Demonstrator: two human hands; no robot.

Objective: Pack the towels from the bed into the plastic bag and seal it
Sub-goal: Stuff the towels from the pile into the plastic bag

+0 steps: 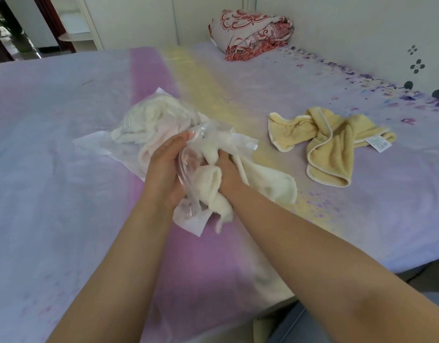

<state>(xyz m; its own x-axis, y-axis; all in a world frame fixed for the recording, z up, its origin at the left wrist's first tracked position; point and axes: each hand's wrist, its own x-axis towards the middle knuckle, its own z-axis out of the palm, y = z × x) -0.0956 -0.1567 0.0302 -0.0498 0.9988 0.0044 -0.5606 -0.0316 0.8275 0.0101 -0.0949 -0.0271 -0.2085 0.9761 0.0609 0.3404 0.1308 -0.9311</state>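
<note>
The clear plastic zip bag (129, 142) lay flat on the bed with the lilac and pink sheet (52, 120), its far part already filled with pale towelling, white and faintly pink, seen through the film. The bag mouth (188, 154) was held up and open at the near end by the left hand (164, 167), whose fingers were closed on the upper film. The right hand (226, 172) was clenched on a cream-white fluffy towel (263, 179), one bunched end of which was being pushed into the opening while the rest trailed out onto the bed to the right. A yellow towel with white piping and a sewn-in label (330, 142) lay crumpled well apart on the right, not yet packed. A folded red-and-white patterned quilt (250, 33) sat at the far edge by the wall. Judgement on the step: the white towel would best be fed in as a compact bundle, driven deep toward the closed end so that room is left for the yellow one; the mouth should be kept spread, and loose pile kept off the zip track, since trapped fibres would probably prevent a clean seal. Air should be pressed out before closing.
</note>
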